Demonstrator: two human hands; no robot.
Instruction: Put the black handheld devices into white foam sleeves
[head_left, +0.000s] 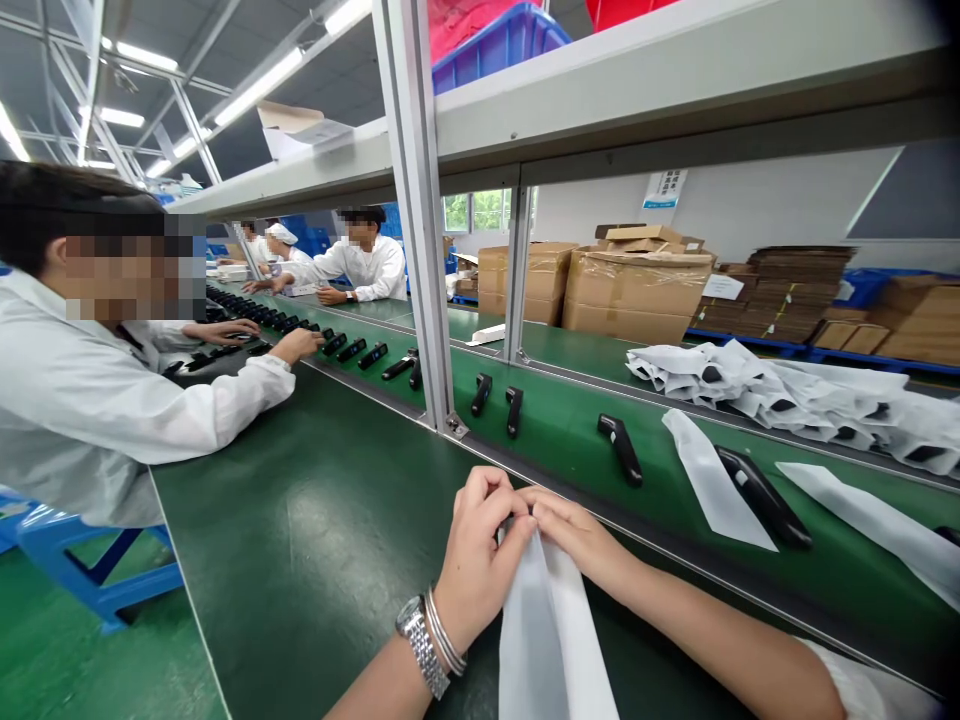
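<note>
Apparently pinched, white sleeve bag (547, 635), between left hand (476, 560), right hand (577, 535)

It is bright here. Long white ceiling lights (259, 88) shine from above, and a window (476, 212) glows far off. The lights make a pale, shiny patch on the green counter (300, 500). Shadows are soft. The left hand (480, 560) looks sharp. The picture bends near the edges, and the top right corner is dark.

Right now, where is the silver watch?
The silver watch is on the left wrist in the head view, beside a thin bracelet, near the left hand.
</note>
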